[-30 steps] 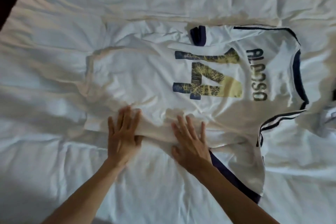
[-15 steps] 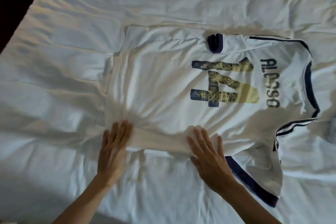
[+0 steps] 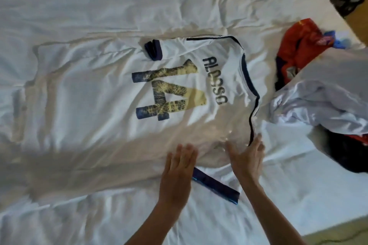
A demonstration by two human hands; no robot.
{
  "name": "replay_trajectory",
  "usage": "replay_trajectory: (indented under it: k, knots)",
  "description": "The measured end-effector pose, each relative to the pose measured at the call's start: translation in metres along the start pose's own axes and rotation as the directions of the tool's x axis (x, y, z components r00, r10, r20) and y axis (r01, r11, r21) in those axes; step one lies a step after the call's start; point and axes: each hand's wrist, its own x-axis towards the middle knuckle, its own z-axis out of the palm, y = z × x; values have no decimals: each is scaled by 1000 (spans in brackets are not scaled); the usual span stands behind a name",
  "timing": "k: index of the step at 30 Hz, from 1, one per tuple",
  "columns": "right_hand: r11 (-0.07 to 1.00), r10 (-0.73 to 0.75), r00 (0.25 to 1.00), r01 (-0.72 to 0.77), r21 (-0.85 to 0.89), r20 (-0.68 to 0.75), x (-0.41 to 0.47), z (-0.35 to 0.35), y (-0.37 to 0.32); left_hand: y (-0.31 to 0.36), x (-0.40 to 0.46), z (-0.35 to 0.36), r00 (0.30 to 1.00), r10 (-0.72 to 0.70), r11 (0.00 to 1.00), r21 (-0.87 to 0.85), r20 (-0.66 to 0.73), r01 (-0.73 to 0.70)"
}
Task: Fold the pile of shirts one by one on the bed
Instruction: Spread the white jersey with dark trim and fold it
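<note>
On the white bed (image 3: 99, 6) I see the white shirt (image 3: 95, 105) lying flat, back side up. My left hand (image 3: 179, 167) and right hand (image 3: 247, 157) lie spread, fingers straight, pressing its near edge. More shirts (image 3: 322, 89) are piled at the right.

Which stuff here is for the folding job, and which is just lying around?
For the job:
white jersey
pile of shirts
left hand
right hand
bed

Just lying about:
dark thing at the top right corner, too blurred to name
</note>
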Motion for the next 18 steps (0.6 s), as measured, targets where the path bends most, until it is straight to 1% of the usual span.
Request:
replay_trajectory:
  k: [2,3,4,6,7,9,10,11,12,15,18]
  knots:
    - [988,103,994,-107,108,41,11,-5,1,-1,5,8,1000,20,999,31,-9,-20]
    - [983,137,989,-143,116,63,14,-8,2,-5,6,13,1000,20,999,47,-19,-19]
    - [985,138,988,-144,90,73,16,-12,4,-9,5,18,1000,19,998,59,-21,-18]
    - [995,82,996,-83,48,36,18,-22,16,-12,1,23,999,18,996,89,-27,-16]
    - [997,59,998,-59,55,-12,19,-29,24,-11,0,25,999,10,994,106,-33,-6]
    - [987,107,991,-95,132,-82,19,-42,41,-4,-2,26,999,-26,993,117,-42,31]
    - [974,154,985,-139,181,-73,16,-45,47,0,-3,26,998,-53,992,112,-45,57]
    - [962,182,983,-171,211,-36,11,-46,51,5,-4,26,996,-79,991,103,-48,83]
    - [961,176,984,-175,213,13,2,-45,52,8,-5,27,993,-101,990,95,-53,106]
    - [965,120,981,-151,214,150,-29,-41,46,17,-5,31,985,-149,983,95,-92,157]
    - [959,160,970,-197,205,185,-42,-38,43,19,-7,37,981,-145,979,122,-130,161]
